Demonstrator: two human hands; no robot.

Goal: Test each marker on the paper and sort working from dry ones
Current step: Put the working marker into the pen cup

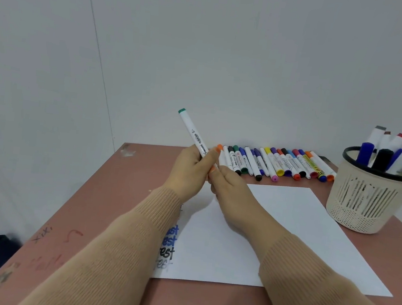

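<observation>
- While the left hand [189,169] grips its barrel with fingers curled round it, the white marker [192,132] is held above the table's far-left part, tilted, its green end up and to the left.
- Its lower end is hidden between the two hands.
- The right hand [231,185] meets the left there with fingers curled; whether they pinch the marker cannot be told.
- Below the forearms lies the white paper [299,224], with the word "test" written several times in blue and black along its left edge, partly covered by the left sleeve [114,255].
- Beyond the paper, a row of markers [275,164] lies side by side against the wall.
- At right, just beside the paper, a cream basket [363,201] holds more markers upright.
- All of this rests on a pinkish table [121,193].
</observation>
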